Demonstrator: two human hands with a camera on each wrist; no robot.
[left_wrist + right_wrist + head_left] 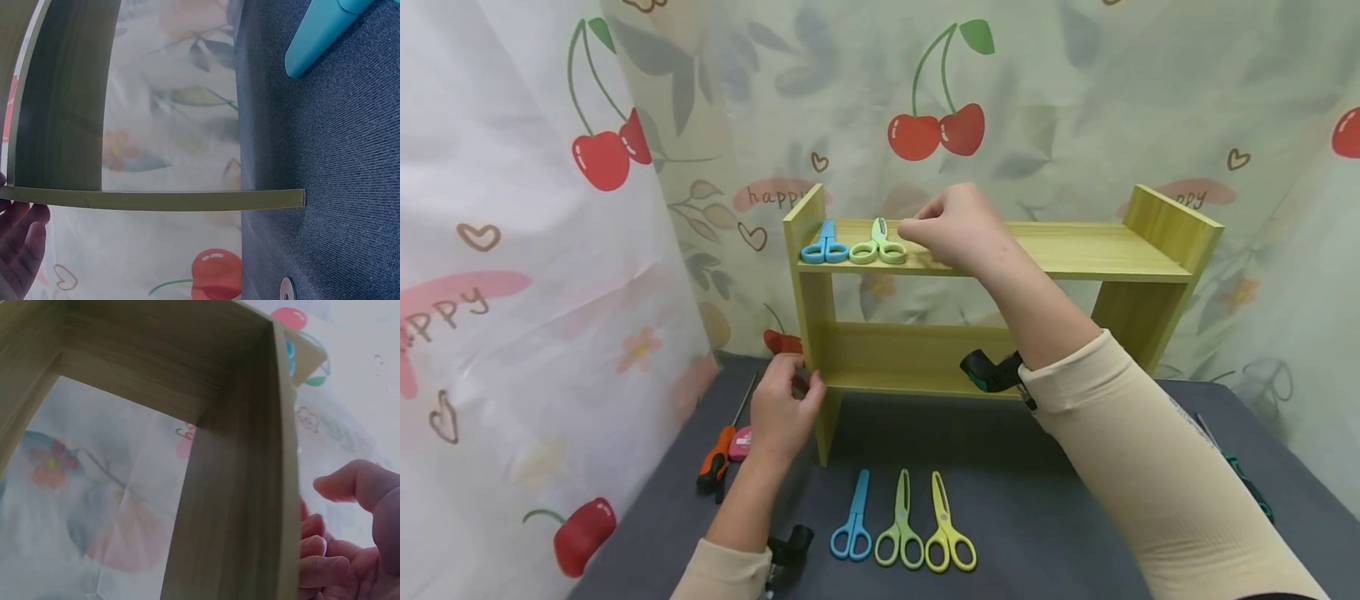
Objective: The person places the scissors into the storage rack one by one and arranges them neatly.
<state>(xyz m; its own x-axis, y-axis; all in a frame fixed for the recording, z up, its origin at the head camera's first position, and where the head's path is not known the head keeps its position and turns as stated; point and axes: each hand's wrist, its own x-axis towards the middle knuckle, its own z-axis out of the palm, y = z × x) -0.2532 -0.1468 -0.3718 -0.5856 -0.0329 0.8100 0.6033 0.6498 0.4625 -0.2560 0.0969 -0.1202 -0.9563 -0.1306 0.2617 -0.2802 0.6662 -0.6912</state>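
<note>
My left hand (781,408) holds the left side panel (169,200) of a small wooden shelf (917,354), thumb at its front edge and other fingers along the outer face. On the shelf's upper board, blue scissors (825,246) and light green scissors (878,246) lie side by side at the left. Just right of the green pair, my right hand (958,229) is over the board. In the right wrist view its thumb (340,481) stands apart from the bent fingers (322,572), whose tips the board edge partly hides. Nothing shows between them.
In front of the shelf, blue scissors (853,521), green scissors (900,525) and yellow scissors (947,529) lie in a row on the dark table (1030,542). An orange-handled screwdriver (721,450) and a pink item (741,443) lie left. A green-handled tool (1247,479) lies right.
</note>
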